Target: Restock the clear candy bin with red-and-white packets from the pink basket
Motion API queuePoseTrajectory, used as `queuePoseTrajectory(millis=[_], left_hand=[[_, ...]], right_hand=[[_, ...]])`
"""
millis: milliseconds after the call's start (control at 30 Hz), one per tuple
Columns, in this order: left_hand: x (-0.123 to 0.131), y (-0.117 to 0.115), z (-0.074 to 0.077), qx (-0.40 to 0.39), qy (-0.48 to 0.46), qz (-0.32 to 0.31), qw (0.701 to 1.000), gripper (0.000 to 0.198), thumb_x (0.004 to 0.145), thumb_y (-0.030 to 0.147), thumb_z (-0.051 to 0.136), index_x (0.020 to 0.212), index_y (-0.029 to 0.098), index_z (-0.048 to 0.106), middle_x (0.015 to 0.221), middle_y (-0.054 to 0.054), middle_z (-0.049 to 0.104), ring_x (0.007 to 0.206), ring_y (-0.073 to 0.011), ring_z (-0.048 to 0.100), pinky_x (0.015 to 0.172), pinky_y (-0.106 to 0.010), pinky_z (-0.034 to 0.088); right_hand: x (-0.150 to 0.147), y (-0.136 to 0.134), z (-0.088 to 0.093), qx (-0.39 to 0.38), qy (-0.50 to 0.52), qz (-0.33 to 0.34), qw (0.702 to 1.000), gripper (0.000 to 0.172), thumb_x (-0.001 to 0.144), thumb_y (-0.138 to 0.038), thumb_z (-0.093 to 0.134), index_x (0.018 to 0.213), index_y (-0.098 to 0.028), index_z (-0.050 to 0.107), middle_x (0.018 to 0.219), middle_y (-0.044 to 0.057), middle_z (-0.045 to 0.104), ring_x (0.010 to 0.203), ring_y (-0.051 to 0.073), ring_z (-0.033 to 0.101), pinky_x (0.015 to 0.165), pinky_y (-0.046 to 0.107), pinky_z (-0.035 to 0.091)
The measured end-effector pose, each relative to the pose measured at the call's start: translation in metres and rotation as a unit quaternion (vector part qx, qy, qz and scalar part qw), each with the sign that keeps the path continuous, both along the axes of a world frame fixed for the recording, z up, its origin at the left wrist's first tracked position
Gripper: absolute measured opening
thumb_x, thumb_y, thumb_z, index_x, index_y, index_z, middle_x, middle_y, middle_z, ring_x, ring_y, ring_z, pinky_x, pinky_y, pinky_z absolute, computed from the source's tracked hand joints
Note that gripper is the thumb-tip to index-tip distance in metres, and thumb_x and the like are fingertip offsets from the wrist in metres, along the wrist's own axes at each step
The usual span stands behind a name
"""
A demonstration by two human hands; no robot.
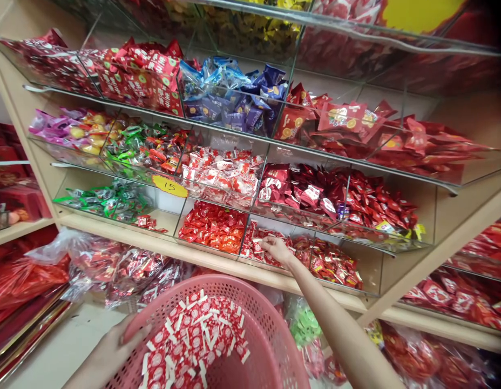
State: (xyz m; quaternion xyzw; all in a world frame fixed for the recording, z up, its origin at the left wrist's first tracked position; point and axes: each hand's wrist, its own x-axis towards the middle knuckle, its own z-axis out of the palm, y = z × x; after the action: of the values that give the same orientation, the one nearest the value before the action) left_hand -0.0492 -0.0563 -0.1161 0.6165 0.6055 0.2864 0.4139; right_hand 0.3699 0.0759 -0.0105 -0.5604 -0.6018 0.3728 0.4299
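Observation:
My left hand (123,346) grips the left rim of a pink perforated plastic basket (270,329). Small red-and-white wrapped candies (202,329) lie heaped in the basket's left and middle part. At the bottom shelf row, my right hand (276,249) reaches into a clear bin of similar red-and-white wrapped candies (249,246). Its fingers are pinched together at a small candy there, the fingertips partly blending with the wrappers.
Clear-walled shelf bins hold red packets (214,227), green candies (113,200), blue packets (238,97) and dark red packets (299,189). A yellow price tag (169,186) reads 15. Bagged candies (100,259) lie under the wooden shelf edge (153,243).

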Motion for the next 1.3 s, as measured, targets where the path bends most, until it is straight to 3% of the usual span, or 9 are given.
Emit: queuePoseTrajectory(millis=[167, 400, 700, 867, 933, 1000, 1133, 1200, 1300], left_hand=[[-0.003, 0.001, -0.002, -0.023, -0.007, -0.009, 1.000, 0.078, 0.073, 0.063, 0.046, 0.126, 0.007, 0.035, 0.134, -0.014, 0.038, 0.122, -0.0192, 0.037, 0.108, -0.025, 0.022], [-0.003, 0.001, -0.006, -0.001, -0.003, -0.019, 1.000, 0.072, 0.075, 0.063, 0.044, 0.122, 0.008, 0.038, 0.130, -0.012, 0.043, 0.117, -0.0190, 0.042, 0.104, -0.027, 0.027], [-0.003, -0.002, -0.001, -0.001, -0.009, -0.005, 1.000, 0.063, 0.073, 0.062, 0.050, 0.113, 0.014, 0.048, 0.120, -0.005, 0.052, 0.111, -0.0207, 0.047, 0.099, -0.028, 0.033], [-0.002, -0.002, -0.001, 0.004, -0.020, -0.009, 1.000, 0.064, 0.075, 0.059, 0.049, 0.118, 0.012, 0.047, 0.125, -0.007, 0.048, 0.113, -0.0195, 0.047, 0.101, -0.027, 0.032], [-0.002, -0.002, -0.003, 0.009, -0.024, -0.016, 1.000, 0.064, 0.076, 0.058, 0.048, 0.119, 0.010, 0.046, 0.128, -0.009, 0.046, 0.113, -0.0186, 0.046, 0.101, -0.026, 0.032], [-0.002, -0.001, -0.004, 0.005, -0.032, -0.010, 0.999, 0.064, 0.076, 0.058, 0.048, 0.118, 0.010, 0.046, 0.126, -0.009, 0.048, 0.113, -0.0193, 0.046, 0.101, -0.027, 0.032], [-0.002, 0.001, -0.003, -0.008, -0.044, -0.002, 0.999, 0.064, 0.075, 0.058, 0.050, 0.118, 0.011, 0.045, 0.124, -0.009, 0.049, 0.114, -0.0208, 0.046, 0.102, -0.028, 0.030], [-0.001, 0.001, -0.003, -0.011, -0.043, -0.008, 0.999, 0.064, 0.074, 0.058, 0.050, 0.118, 0.012, 0.045, 0.125, -0.009, 0.049, 0.114, -0.0203, 0.045, 0.101, -0.027, 0.030], [-0.001, 0.002, -0.004, -0.010, -0.039, -0.010, 0.999, 0.065, 0.074, 0.059, 0.050, 0.117, 0.011, 0.045, 0.123, -0.009, 0.050, 0.112, -0.0199, 0.046, 0.100, -0.026, 0.032]], right_hand=[[0.000, -0.002, -0.001, -0.024, 0.031, -0.012, 0.999, 0.020, 0.071, -0.032, 0.059, 0.063, -0.017, 0.048, 0.052, -0.006, 0.046, 0.043, 0.006, 0.048, 0.047, 0.020, 0.045], [0.002, -0.007, 0.005, -0.102, 0.173, -0.046, 0.979, 0.016, 0.074, -0.021, 0.063, 0.078, -0.018, 0.048, 0.065, 0.000, 0.059, 0.056, 0.011, 0.063, 0.056, 0.023, 0.054], [0.004, -0.009, 0.009, -0.090, 0.140, -0.013, 0.986, 0.022, 0.064, -0.019, 0.073, 0.076, -0.014, 0.056, 0.054, -0.001, 0.061, 0.045, 0.008, 0.055, 0.042, 0.017, 0.045], [0.006, -0.010, 0.016, -0.067, 0.127, -0.014, 0.989, 0.035, 0.066, -0.024, 0.071, 0.096, -0.014, 0.055, 0.075, 0.005, 0.068, 0.059, 0.013, 0.062, 0.049, 0.021, 0.049], [0.012, -0.011, 0.022, -0.061, 0.082, -0.019, 0.995, 0.042, 0.070, -0.026, 0.067, 0.108, -0.014, 0.052, 0.082, 0.006, 0.068, 0.066, 0.016, 0.064, 0.054, 0.024, 0.051], [0.022, -0.012, 0.030, -0.043, -0.054, -0.041, 0.997, 0.039, 0.074, -0.027, 0.062, 0.110, -0.014, 0.053, 0.085, 0.007, 0.068, 0.067, 0.017, 0.064, 0.056, 0.026, 0.051], [0.044, -0.017, 0.043, -0.021, -0.415, -0.075, 0.906, 0.018, 0.072, -0.025, 0.062, 0.084, -0.012, 0.065, 0.081, 0.011, 0.067, 0.075, 0.024, 0.064, 0.067, 0.032, 0.048], [0.050, -0.019, 0.044, -0.030, -0.472, -0.091, 0.876, 0.014, 0.070, -0.021, 0.063, 0.078, -0.010, 0.065, 0.081, 0.017, 0.067, 0.083, 0.030, 0.062, 0.071, 0.036, 0.045], [0.049, -0.020, 0.042, -0.029, -0.495, -0.106, 0.862, 0.021, 0.076, -0.022, 0.056, 0.090, -0.009, 0.063, 0.091, 0.022, 0.064, 0.089, 0.031, 0.061, 0.075, 0.037, 0.042]])
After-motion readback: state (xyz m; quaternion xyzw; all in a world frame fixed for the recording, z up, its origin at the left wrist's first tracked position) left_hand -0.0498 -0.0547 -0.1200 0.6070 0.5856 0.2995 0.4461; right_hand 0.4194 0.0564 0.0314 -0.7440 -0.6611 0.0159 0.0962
